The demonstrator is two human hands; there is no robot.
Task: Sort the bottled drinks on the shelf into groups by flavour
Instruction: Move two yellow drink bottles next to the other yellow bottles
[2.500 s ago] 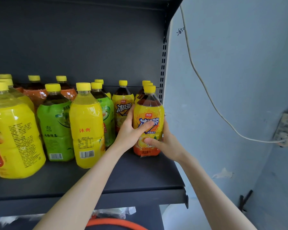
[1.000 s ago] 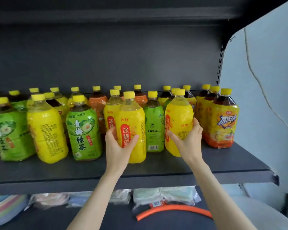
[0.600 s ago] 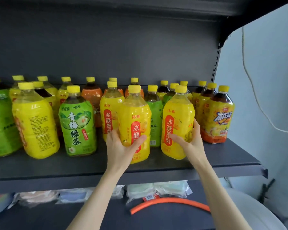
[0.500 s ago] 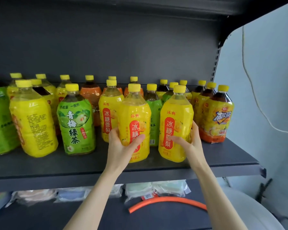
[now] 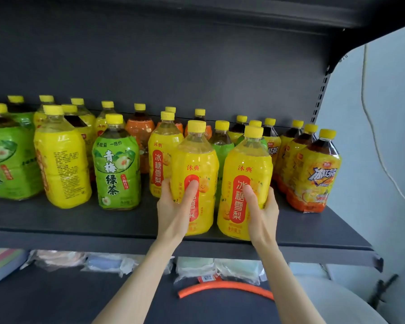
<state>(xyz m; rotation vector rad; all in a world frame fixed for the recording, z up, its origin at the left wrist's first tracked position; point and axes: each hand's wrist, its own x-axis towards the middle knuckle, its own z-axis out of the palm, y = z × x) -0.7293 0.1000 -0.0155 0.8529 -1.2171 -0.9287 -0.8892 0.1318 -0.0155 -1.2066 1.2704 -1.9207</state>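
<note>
Two yellow pear-drink bottles stand near the front edge of the dark shelf point(image 5: 80, 220). My left hand point(image 5: 173, 206) grips the left pear bottle point(image 5: 197, 160), thumb across its red label. My right hand point(image 5: 262, 211) grips the right pear bottle point(image 5: 246, 164). A third pear bottle point(image 5: 164, 150) stands just behind the left one. Iced-tea bottles point(image 5: 318, 169) with dark liquid cluster at the right end. A green-tea bottle point(image 5: 116, 169) and another yellow bottle point(image 5: 61, 160) stand to the left, with orange-labelled bottles point(image 5: 139, 129) at the back.
More green bottles point(image 5: 5, 160) fill the shelf's far left. The shelf's upright point(image 5: 320, 99) and a pale wall with a hanging cable point(image 5: 369, 118) bound the right side. Below lie plastic-wrapped packets point(image 5: 197, 265) and an orange hoop point(image 5: 225, 287).
Both hands left the iced-tea bottle at the right end and took one pear bottle each. The right pear bottle has been turned and drawn toward the front edge beside the left one.
</note>
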